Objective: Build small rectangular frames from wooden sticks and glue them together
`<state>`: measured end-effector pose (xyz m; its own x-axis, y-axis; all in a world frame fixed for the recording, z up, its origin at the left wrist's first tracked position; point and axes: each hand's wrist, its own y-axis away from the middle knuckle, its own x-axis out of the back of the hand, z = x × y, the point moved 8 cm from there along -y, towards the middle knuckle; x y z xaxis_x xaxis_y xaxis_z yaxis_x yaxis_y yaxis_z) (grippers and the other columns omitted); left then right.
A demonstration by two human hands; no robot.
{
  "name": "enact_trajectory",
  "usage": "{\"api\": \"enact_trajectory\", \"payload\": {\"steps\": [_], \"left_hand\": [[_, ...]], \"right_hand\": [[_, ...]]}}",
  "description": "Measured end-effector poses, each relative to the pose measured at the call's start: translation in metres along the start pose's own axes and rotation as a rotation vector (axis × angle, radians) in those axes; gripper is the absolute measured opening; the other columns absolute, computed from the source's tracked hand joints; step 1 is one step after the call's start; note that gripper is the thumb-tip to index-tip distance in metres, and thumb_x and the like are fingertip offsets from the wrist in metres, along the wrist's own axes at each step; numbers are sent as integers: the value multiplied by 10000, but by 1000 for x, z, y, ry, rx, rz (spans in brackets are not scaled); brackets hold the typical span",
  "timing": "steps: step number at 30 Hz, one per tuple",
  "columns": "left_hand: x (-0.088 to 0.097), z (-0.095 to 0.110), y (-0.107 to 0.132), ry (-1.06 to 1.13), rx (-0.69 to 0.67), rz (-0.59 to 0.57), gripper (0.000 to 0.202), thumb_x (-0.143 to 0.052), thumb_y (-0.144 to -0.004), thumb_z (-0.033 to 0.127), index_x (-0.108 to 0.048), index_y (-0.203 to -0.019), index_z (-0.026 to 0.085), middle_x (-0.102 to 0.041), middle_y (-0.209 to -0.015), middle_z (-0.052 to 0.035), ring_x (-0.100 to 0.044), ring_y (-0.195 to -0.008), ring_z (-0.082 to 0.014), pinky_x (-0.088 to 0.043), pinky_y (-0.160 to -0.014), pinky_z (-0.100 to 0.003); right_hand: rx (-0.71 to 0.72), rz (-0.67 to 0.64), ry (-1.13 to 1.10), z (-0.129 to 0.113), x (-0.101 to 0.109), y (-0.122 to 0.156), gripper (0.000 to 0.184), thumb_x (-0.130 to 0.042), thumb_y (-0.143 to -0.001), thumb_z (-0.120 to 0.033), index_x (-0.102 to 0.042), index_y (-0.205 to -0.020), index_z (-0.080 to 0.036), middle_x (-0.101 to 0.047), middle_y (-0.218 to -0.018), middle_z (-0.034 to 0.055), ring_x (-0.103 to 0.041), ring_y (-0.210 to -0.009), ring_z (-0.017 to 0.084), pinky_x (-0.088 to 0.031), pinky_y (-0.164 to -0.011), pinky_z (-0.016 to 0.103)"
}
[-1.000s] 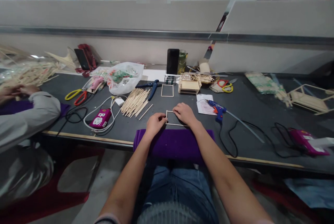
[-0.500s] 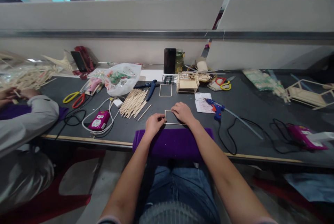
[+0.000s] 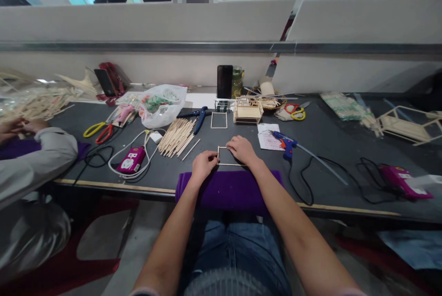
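A small rectangular frame of thin wooden sticks [image 3: 230, 164] lies on the dark table in front of me. My left hand [image 3: 205, 163] has its fingertips closed on the frame's left side, near the lower corner. With bent fingers, my right hand [image 3: 241, 149] holds the far stick and covers the frame's right part. Just beyond stands a second stick frame [image 3: 219, 127], lying flat. A small stick-built model [image 3: 247, 114] sits to its right. Left of my hands is a pile of loose wooden sticks [image 3: 177, 136], with a single stick [image 3: 191, 149] beside it.
A purple cloth [image 3: 231, 190] lies along the front edge. On the right are a blue glue gun [image 3: 288, 143], paper [image 3: 265, 138] and scissors [image 3: 296, 112]. A purple power socket [image 3: 132, 160], blue cutter [image 3: 200, 118] and plastic bag [image 3: 162, 105] are left. A co-worker's sleeve [image 3: 51, 153] is far left.
Both my hands keep their places on the stick frame. The whole view has shifted very slightly; the co-worker's hands at the far left have moved a little.
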<state>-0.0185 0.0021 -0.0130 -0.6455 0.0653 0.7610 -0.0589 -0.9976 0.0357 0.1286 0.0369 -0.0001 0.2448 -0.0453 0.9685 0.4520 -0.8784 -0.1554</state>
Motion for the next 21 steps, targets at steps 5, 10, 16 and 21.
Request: {"api": "enact_trajectory", "payload": {"steps": [5,10,16,21], "left_hand": [[1,1,1,-1,4,3,245,-626,-779,267,-732,-999,241,-735,-916,-13,-651,-844,-166,-453,-737,-246],[1,0,2,10,16,6,243,-630,-782,273,-733,-999,237,-735,-888,-17,-651,-812,-161,-456,-722,-244],[1,2,2,9,8,5,241,-622,-781,264,-733,-993,235,-733,-861,-13,-650,-797,-156,-452,-713,-236],[2,1,3,24,33,15,236,-629,-777,265,-732,-986,228,-732,-841,-12,-648,-774,-152,-440,-686,-235]], "right_hand": [[-7,2,-7,1,2,-1,226,-475,-945,-259,-697,-954,-217,-646,-975,76,-498,-928,211,-328,-755,308],[1,95,-65,-12,20,19,222,-485,-945,-289,-680,-1008,-205,-645,-954,80,-507,-922,206,-336,-783,312],[86,102,-64,-39,11,54,189,-522,-933,-314,-680,-928,-212,-630,-906,61,-491,-882,196,-317,-748,307],[102,65,6,-43,4,56,219,-497,-945,-305,-684,-891,-206,-624,-876,65,-474,-858,195,-292,-728,314]]}}
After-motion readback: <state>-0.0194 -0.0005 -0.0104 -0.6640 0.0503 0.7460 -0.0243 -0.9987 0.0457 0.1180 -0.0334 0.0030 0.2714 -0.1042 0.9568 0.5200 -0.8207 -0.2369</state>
